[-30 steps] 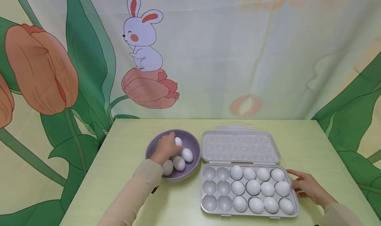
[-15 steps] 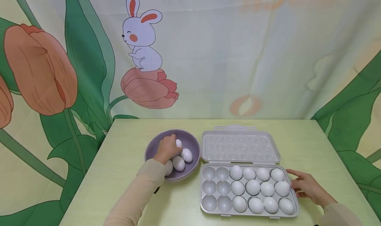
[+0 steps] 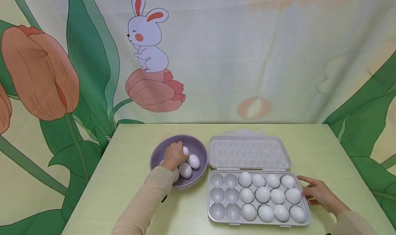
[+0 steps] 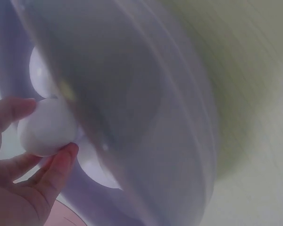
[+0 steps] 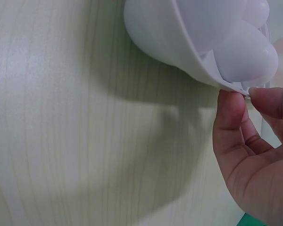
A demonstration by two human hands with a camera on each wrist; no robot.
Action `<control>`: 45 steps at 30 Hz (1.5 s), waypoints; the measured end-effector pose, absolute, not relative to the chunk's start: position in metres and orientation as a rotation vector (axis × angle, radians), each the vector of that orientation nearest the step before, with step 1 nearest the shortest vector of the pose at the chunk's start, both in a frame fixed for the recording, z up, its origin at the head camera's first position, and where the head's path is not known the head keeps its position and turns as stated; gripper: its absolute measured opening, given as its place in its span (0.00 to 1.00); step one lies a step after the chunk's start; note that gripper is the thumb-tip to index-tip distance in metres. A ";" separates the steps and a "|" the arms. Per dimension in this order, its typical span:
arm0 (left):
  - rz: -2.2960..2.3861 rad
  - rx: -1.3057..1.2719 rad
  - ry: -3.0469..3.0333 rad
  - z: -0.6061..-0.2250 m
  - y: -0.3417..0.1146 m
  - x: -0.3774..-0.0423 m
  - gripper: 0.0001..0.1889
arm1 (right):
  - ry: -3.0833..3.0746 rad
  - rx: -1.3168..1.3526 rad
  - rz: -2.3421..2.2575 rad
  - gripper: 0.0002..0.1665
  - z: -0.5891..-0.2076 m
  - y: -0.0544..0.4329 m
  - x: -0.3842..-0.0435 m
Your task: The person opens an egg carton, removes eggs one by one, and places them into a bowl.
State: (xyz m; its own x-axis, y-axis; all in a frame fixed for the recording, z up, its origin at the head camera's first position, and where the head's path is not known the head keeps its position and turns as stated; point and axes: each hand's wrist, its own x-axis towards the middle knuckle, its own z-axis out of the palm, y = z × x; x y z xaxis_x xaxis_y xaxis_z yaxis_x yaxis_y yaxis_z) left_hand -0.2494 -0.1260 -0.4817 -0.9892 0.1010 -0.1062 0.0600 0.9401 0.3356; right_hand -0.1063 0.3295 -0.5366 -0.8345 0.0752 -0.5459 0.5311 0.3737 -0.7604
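Observation:
In the head view my left hand (image 3: 175, 156) reaches into a purple bowl (image 3: 199, 144) of white eggs. The left wrist view shows its thumb and fingers around one egg (image 4: 49, 128), pinching it, with other eggs (image 4: 96, 165) close by and the bowl's wall (image 4: 146, 103) hiding part of them. At the right end of a lidded egg tray (image 3: 260, 222), my right hand (image 3: 321, 195) pinches the rim (image 5: 233, 87) between thumb and finger. White eggs (image 3: 263, 195) fill the tray's middle and right cups; the two left columns of cups (image 3: 232, 195) hold none.
The tray's lid (image 3: 250, 152) lies folded back behind it, close to the bowl's right side. All stands on a pale wooden table (image 3: 130, 180). A printed curtain (image 3: 216, 56) with a rabbit and tulips hangs behind the table's far edge.
My left hand has shifted slightly within the bowl, its forearm drawing a little to the right. The right hand, the tray and its eggs stay as they were.

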 end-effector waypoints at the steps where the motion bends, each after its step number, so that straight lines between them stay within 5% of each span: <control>1: 0.509 0.114 2.972 -0.482 -0.126 -0.249 0.22 | 2.216 0.526 -1.457 0.37 -0.537 0.330 -0.107; 45: 0.447 0.043 2.963 -0.500 -0.120 -0.257 0.27 | 2.187 0.520 -1.428 0.37 -0.533 0.339 -0.124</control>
State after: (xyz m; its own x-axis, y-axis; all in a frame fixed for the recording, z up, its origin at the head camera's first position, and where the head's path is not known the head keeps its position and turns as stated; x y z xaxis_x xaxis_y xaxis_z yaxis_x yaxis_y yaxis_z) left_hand -0.2573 -0.1201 -0.5001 -0.9892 0.0496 -0.1380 0.0067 0.9554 0.2952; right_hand -0.1244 0.3388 -0.5331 -0.8159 0.0557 -0.5755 0.5493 0.3857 -0.7413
